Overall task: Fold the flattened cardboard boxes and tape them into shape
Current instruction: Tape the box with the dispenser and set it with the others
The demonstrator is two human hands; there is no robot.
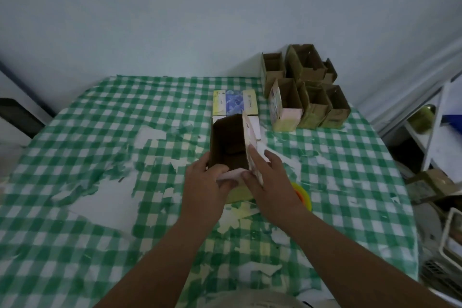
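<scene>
The open box [228, 142] stands mid-table [75, 207], flattened boxes [235, 102] just behind it, folded boxes [305, 87] at the far right.

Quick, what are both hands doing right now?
Left hand: grips the box at its near edge.
Right hand: fingers straight, pressing the box's side flap.
</scene>
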